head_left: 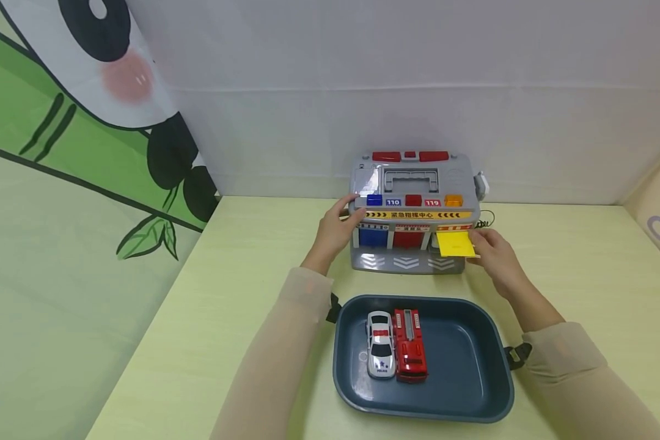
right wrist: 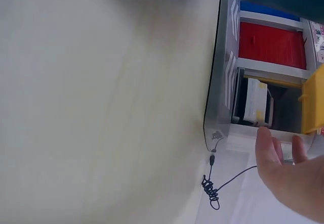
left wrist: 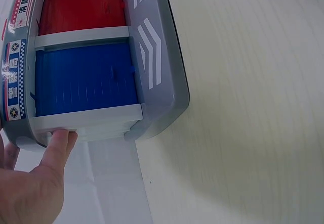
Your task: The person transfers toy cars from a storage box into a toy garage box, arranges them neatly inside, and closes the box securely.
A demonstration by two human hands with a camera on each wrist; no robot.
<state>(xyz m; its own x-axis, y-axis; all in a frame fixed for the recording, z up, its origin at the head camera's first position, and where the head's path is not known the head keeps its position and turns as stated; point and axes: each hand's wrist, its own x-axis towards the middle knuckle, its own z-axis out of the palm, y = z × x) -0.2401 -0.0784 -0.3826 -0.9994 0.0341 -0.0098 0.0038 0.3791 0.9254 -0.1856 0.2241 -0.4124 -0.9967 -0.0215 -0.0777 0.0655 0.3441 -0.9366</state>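
A grey toy emergency garage (head_left: 418, 177) stands against the back wall, its blue door (left wrist: 86, 77) and red door (left wrist: 83, 11) closed. The yellow door (head_left: 455, 243) is swung up and out. Inside the bay behind it sits a white toy vehicle (right wrist: 255, 100), partly hidden by the frame. My left hand (head_left: 332, 232) grips the garage's upper left edge, one fingertip against the side wall and another finger over the top. At the bay's right edge, my right hand (head_left: 497, 256) has its fingers extended, fingertips close beside the white vehicle and below the raised door.
In front of the garage lies a dark blue tray (head_left: 467, 409). A white police car (head_left: 381, 345) and a red fire truck (head_left: 410, 348) sit side by side in its left half. A coiled black cord (right wrist: 210, 189) hangs at the garage's right side, by a white handset (head_left: 481, 185).
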